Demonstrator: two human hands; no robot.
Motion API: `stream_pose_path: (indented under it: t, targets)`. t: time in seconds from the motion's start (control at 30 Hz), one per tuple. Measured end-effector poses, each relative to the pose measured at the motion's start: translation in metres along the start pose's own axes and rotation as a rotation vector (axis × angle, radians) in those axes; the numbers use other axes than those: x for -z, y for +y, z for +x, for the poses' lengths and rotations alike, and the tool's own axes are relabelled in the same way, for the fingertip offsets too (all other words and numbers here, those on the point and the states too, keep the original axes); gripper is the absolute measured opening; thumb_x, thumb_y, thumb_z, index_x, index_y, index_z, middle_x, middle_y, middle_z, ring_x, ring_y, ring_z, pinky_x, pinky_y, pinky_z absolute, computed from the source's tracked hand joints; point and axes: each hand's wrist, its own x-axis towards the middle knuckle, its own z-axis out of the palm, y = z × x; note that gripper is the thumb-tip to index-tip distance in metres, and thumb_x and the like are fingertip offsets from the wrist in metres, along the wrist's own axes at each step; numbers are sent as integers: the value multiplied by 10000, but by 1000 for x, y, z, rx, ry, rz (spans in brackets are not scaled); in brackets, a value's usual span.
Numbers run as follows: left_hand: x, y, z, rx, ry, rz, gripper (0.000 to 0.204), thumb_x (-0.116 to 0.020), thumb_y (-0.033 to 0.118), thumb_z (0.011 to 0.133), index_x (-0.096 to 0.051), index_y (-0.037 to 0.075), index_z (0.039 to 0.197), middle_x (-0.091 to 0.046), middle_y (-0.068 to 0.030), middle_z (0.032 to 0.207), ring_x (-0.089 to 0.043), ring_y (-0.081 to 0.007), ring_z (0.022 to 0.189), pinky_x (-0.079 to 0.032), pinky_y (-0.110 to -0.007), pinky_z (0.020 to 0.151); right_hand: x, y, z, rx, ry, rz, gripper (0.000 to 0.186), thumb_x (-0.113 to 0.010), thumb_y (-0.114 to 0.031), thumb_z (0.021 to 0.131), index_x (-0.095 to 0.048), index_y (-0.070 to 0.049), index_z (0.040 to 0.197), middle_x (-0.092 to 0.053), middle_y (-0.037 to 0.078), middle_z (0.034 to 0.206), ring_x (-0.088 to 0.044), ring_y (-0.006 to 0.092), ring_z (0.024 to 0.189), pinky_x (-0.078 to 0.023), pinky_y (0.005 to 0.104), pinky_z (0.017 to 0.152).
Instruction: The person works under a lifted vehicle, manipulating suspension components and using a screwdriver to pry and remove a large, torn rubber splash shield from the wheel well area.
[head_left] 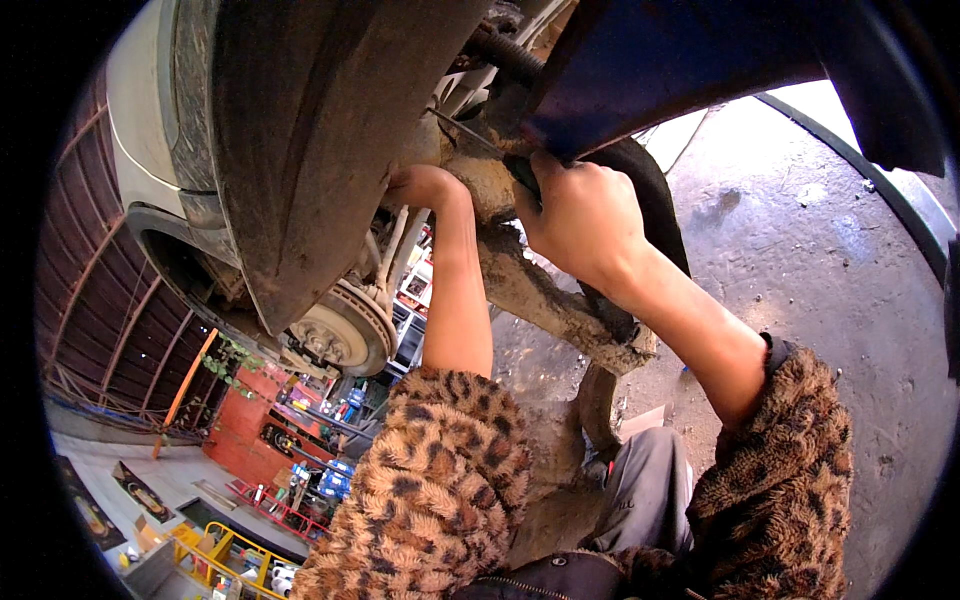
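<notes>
My right hand is closed around the dark grip of a thin-shafted tool. Its metal shaft points up and left into the underside of a raised car, and the far end looks bent. My left hand reaches up behind a large dark, dirty panel; its fingers are hidden there, so what they touch does not show. Between my arms runs a mud-caked metal underbody part, just below the right hand. A black curved piece hangs behind that hand.
A bare wheel hub with a brake disc sits left of my left forearm. Overhead at the right is a dark blue panel. Stained concrete floor spreads to the right. A yellow metal frame and shelved goods stand at the lower left.
</notes>
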Motion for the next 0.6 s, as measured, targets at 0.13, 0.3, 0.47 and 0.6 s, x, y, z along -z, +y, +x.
stream_pose_path:
  t: [0.13,0.3,0.47,0.6]
  targets:
    - [-10,-12,-3,12,-15,-75,459,-308,188,1056,-374,-160,1348,-475,-372,1333,-548,-447,1192,-477,-465,992,-15,16,-8,132,110,-175,334,-655,-251,845,-640,14,1048,-637,179,705,-646,361,569,-539,430,541]
    - [-4,-9,-14,77,-49,-122,518,-286,223,1062,-327,-181,1382,-461,-397,1329,-534,-452,1212,-463,-448,1027,-12,19,-17,75,145,19,256,-633,-236,816,-604,13,865,-640,191,779,-665,372,641,-547,453,591]
    - [3,23,-32,-18,-243,361,541,-283,241,1056,-323,-193,1375,-449,-412,1334,-526,-474,1212,-456,-460,1031,-16,27,-18,-175,189,620,296,-625,-200,833,-656,51,986,-657,160,813,-660,312,742,-528,430,722]
    - [4,8,14,139,-154,38,566,-218,334,1061,-330,-90,1419,-415,-349,1407,-483,-485,1246,-447,-542,1021,-13,9,-18,-583,-24,1469,181,-639,-86,869,-673,40,995,-581,7,739,-534,96,634,-465,269,578]
